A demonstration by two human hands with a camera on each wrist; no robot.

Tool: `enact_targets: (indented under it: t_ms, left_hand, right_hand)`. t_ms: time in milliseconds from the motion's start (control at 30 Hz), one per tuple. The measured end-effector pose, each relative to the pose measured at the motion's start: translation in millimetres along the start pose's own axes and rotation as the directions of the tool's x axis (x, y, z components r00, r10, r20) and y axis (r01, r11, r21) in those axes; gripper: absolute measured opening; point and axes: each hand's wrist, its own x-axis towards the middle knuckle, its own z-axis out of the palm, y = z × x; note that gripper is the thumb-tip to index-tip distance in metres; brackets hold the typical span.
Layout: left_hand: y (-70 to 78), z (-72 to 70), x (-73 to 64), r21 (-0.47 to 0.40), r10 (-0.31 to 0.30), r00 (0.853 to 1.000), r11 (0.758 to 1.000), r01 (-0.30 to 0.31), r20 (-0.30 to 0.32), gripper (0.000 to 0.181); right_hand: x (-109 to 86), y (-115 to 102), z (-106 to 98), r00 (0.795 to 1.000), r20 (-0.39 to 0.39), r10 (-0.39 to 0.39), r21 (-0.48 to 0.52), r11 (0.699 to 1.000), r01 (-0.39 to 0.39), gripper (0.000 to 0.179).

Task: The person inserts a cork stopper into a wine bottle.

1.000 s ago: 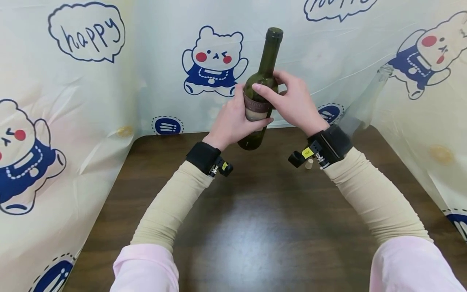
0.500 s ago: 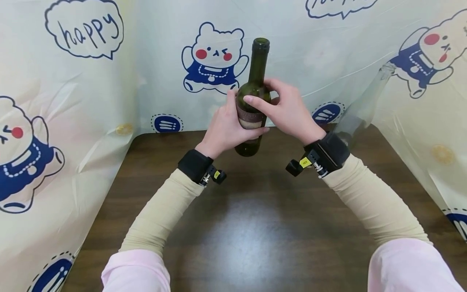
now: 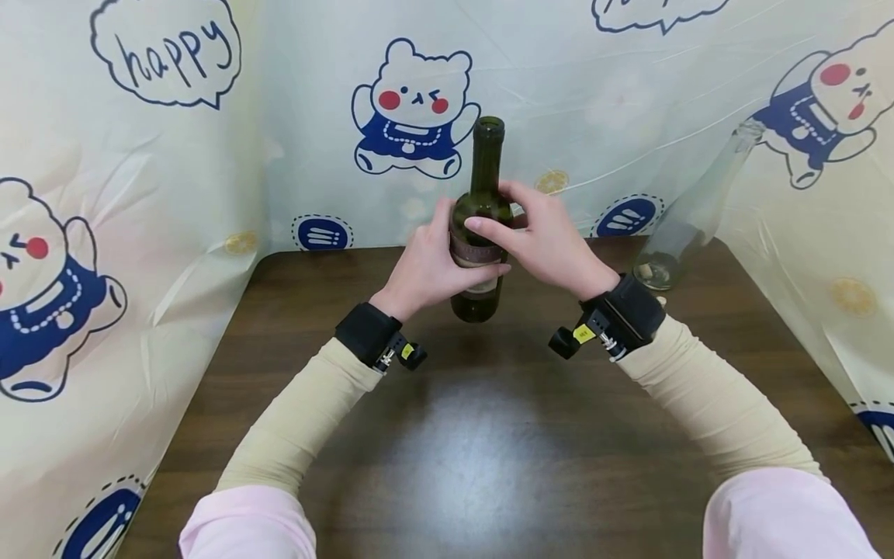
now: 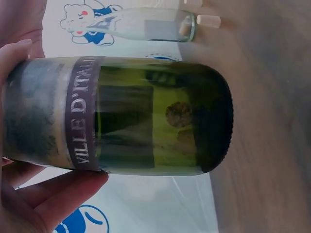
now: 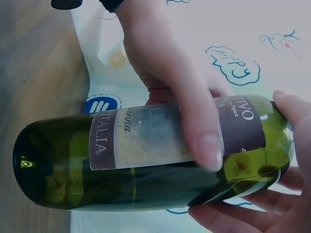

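Observation:
Both hands hold a green glass wine bottle (image 3: 486, 163), nearly upright with its open mouth up, over the far part of the table. My left hand (image 3: 429, 268) grips the labelled body, thumb across the front. Higher up, at the shoulder, my right hand (image 3: 552, 241) grips with thumb and fingers. Through the glass in the left wrist view, a round brown cork (image 4: 179, 114) shows inside near the base. The label (image 5: 150, 133) faces the right wrist camera. Whether the base touches the table cannot be told.
A clear glass bottle (image 3: 691, 206) stands at the back right of the wooden table (image 3: 447, 450), a cork-like piece (image 3: 646, 272) inside it. Beside its base lies a cork (image 4: 209, 21). A printed curtain (image 3: 300, 140) surrounds the table's back and sides.
Both hands have lowered the green bottle, shifted it slightly left and brought it from a tilt to nearly upright. Their grips look the same. The clear bottle has stayed in place.

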Motion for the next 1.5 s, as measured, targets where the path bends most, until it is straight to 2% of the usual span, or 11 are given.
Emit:
enact_targets:
  t_ms: [167, 467, 633, 800, 1000, 1233, 1500]
  left_hand:
    - [-4.7, 2.4, -9.6, 0.015, -0.013, 1.000, 1.000, 0.013, 0.014, 0.093]
    - [-15.5, 7.1, -19.7, 0.041, -0.069, 0.997, 0.997, 0.069, 0.016, 0.092]
    - [-23.4, 14.6, -26.8, 0.054, -0.069, 0.997, 0.996, 0.068, 0.017, 0.088]
    - [-30.7, 22.3, -34.8, 0.055, -0.077, 0.997, 0.996, 0.076, 0.029, 0.087]
    - [-34.3, 25.5, -37.7, 0.066, -0.075, 0.997, 0.995, 0.073, 0.019, 0.086]
    - [-34.4, 26.8, -40.3, 0.060, -0.092, 0.995, 0.994, 0.089, 0.036, 0.088]
    - [-36.2, 29.4, -44.6, 0.069, -0.104, 0.994, 0.993, 0.100, 0.046, 0.087]
  right_hand:
    - [-6.9, 7, 8, 0.999, 0.024, -0.035, 0.017, 0.999, 0.035, 0.053]
    - [-11.0, 15, 22, 0.996, 0.086, -0.030, 0.052, 0.998, 0.026, 0.053]
    - [-15.0, 21, 30, 0.994, 0.092, -0.051, 0.015, 0.999, 0.050, 0.049]
    - [-20.0, 27, 38, 0.994, 0.107, -0.026, -0.027, 0.999, 0.029, 0.058]
    - [-21.2, 31, 41, 0.993, 0.112, -0.041, -0.041, 0.998, 0.046, 0.064]
    - [-22.9, 33, 42, 0.990, 0.130, -0.050, -0.041, 0.998, 0.055, 0.064]
    - [-26.2, 34, 44, 0.989, 0.144, -0.027, -0.036, 0.999, 0.033, 0.065]
